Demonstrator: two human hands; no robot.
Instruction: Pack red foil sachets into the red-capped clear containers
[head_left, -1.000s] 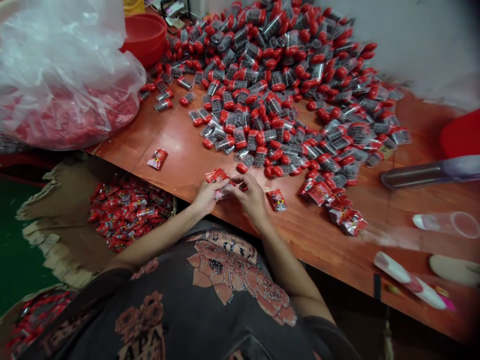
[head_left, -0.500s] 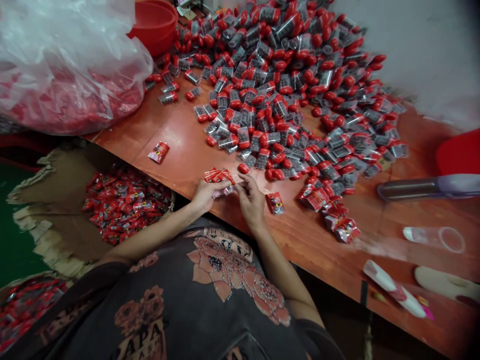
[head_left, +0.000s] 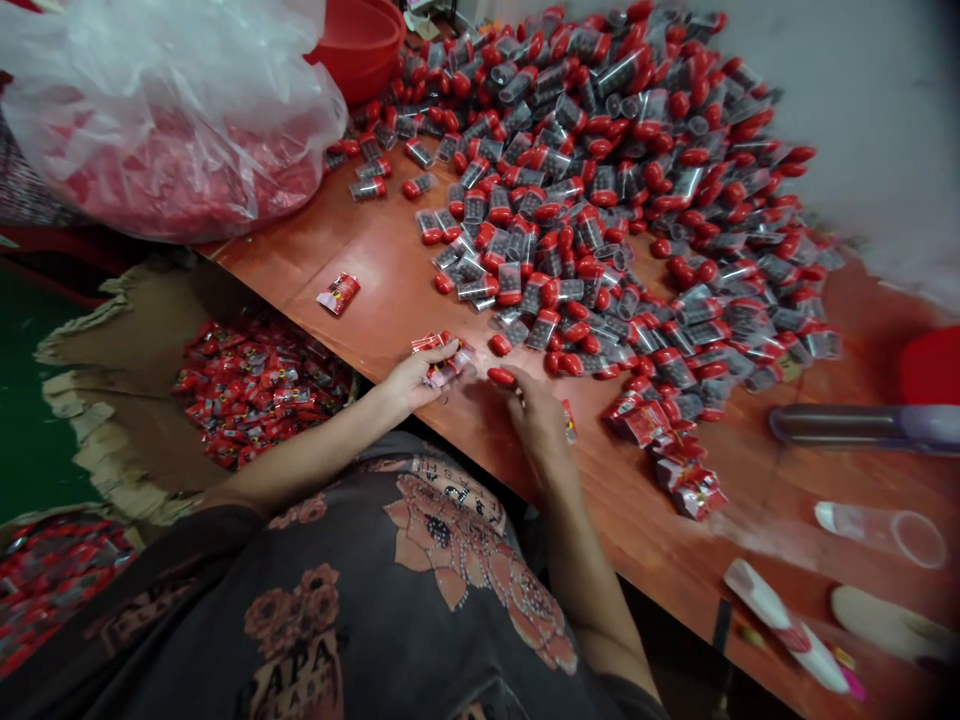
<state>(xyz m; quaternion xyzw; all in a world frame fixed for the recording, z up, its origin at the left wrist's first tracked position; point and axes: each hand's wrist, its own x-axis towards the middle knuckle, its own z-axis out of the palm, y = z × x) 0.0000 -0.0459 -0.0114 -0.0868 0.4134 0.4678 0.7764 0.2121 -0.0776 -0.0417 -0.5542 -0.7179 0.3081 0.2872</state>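
My left hand [head_left: 411, 380] holds a small bunch of red foil packets [head_left: 444, 358] at the table's near edge. My right hand [head_left: 535, 412] is apart from it, pinching a small red-capped piece [head_left: 501, 377] at its fingertips. A red foil packet [head_left: 570, 420] stands next to my right hand, mostly hidden by it. Beyond both hands spreads a large heap of clear vials with red caps [head_left: 592, 180]. A loose vial [head_left: 500, 345] lies just above my fingers. Another packet [head_left: 338, 294] lies alone to the left, and more packets [head_left: 667, 460] lie in a cluster to the right.
A cardboard box [head_left: 259, 390] full of packets sits below the table edge at left. A clear plastic bag of red items [head_left: 172, 120] and a red basin [head_left: 360, 50] stand at the back left. A purple-handled tool [head_left: 862, 425] and clear tube [head_left: 881, 530] lie right.
My right hand has moved away from my left hand, to the right, and now pinches a small red piece. The whole view has shifted slightly as my head moved.
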